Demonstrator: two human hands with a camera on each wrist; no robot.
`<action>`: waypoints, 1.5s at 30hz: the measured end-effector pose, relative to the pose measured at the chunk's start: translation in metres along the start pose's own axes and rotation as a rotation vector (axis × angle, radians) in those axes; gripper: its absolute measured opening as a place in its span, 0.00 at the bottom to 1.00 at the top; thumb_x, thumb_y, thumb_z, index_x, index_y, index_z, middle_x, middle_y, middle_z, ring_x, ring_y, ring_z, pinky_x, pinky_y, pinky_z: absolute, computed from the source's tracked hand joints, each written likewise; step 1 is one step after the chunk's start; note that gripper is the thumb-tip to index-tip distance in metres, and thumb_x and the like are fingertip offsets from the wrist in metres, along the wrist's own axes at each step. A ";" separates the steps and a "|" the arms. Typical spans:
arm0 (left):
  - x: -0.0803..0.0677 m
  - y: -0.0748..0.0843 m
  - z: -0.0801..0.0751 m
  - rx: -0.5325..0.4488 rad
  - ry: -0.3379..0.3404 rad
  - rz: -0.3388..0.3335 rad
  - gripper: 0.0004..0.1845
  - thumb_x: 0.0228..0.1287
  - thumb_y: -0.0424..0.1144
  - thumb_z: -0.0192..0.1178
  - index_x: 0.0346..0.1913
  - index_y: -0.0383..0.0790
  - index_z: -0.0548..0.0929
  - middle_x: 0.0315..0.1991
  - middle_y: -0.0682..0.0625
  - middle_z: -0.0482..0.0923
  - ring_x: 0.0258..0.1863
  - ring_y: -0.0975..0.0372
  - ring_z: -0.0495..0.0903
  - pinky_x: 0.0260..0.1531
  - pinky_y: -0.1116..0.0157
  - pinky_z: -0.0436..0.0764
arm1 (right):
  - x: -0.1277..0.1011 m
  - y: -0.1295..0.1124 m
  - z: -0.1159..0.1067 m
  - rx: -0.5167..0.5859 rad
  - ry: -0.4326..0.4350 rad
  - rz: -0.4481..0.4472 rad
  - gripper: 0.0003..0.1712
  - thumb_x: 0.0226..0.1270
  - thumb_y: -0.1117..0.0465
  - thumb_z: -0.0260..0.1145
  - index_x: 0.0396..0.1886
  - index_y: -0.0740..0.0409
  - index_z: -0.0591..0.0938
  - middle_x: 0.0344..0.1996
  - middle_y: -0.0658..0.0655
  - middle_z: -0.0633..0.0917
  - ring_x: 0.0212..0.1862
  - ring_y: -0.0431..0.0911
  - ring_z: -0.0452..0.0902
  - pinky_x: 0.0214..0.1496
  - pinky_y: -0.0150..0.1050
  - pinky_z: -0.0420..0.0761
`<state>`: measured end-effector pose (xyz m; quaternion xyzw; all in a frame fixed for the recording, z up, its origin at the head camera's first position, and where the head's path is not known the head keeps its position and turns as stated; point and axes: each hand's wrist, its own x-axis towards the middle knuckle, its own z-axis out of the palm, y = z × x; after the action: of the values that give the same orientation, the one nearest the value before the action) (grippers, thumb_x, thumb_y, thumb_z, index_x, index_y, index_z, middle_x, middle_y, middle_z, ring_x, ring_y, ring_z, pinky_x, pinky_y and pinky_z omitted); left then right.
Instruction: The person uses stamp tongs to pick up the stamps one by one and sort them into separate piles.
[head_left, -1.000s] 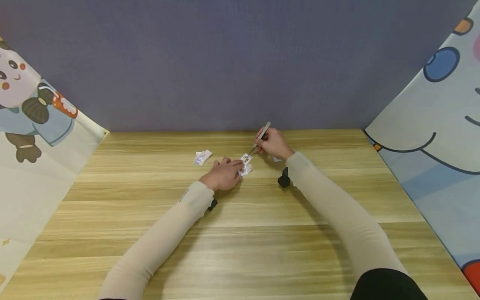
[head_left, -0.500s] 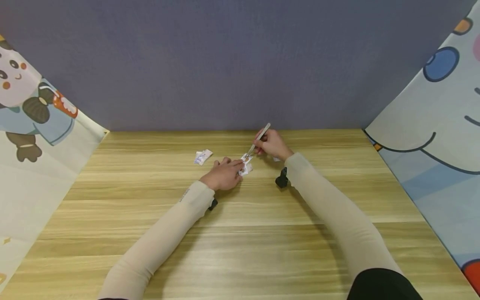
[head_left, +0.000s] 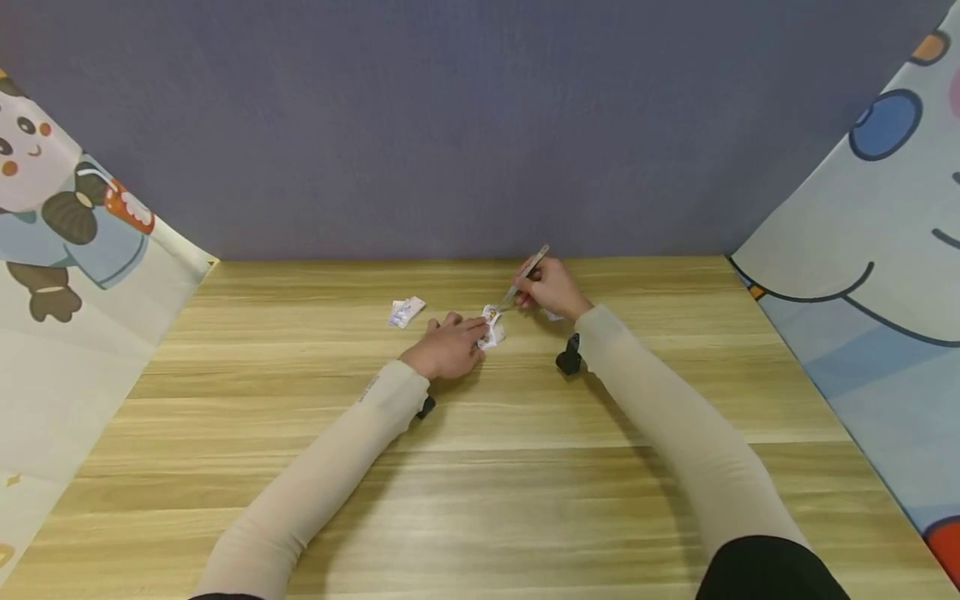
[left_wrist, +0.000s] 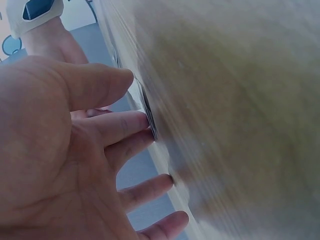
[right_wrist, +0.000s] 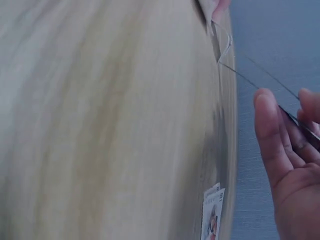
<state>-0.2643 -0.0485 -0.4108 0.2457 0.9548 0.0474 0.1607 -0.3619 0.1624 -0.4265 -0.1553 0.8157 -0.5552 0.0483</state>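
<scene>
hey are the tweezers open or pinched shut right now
Open: the right wrist view shows the tweezers with their two tips standing apart.

Slim silvery metal tweezers (head_left: 538, 257), smooth; small white rectangular paper cards (head_left: 492, 337); broad yellow-brown wood-grain tabletop (head_left: 480, 500), faintly glossy.

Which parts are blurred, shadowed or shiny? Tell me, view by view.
Head: soft shadows beside both sleeves, a pale sheen on the table; left wrist: table blurred and hazy, left hand sharper; right wrist: table smeared, tweezers clearer.
</scene>
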 end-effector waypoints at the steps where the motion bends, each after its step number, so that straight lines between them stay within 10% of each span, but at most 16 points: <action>1: 0.000 0.000 0.000 -0.001 0.001 0.000 0.27 0.74 0.48 0.43 0.73 0.50 0.58 0.73 0.55 0.50 0.68 0.54 0.52 0.57 0.50 0.58 | 0.000 0.000 0.000 0.001 -0.003 0.000 0.05 0.66 0.67 0.62 0.37 0.66 0.78 0.25 0.67 0.82 0.27 0.58 0.81 0.29 0.49 0.81; 31: 0.001 0.000 0.001 0.000 0.004 0.005 0.27 0.74 0.48 0.43 0.73 0.49 0.57 0.74 0.54 0.49 0.68 0.54 0.52 0.57 0.50 0.57 | -0.006 -0.001 0.000 -0.014 -0.019 -0.040 0.06 0.66 0.65 0.64 0.35 0.65 0.78 0.24 0.65 0.83 0.26 0.60 0.81 0.28 0.50 0.81; 45: 0.000 -0.004 0.001 -0.010 0.007 0.030 0.27 0.75 0.46 0.42 0.74 0.49 0.57 0.73 0.54 0.50 0.69 0.54 0.50 0.60 0.46 0.56 | 0.012 -0.003 0.003 0.093 -0.077 0.103 0.09 0.70 0.68 0.55 0.42 0.72 0.75 0.28 0.70 0.83 0.29 0.58 0.82 0.32 0.49 0.81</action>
<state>-0.2658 -0.0521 -0.4124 0.2590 0.9513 0.0553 0.1578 -0.3716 0.1550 -0.4242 -0.1320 0.7933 -0.5830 0.1153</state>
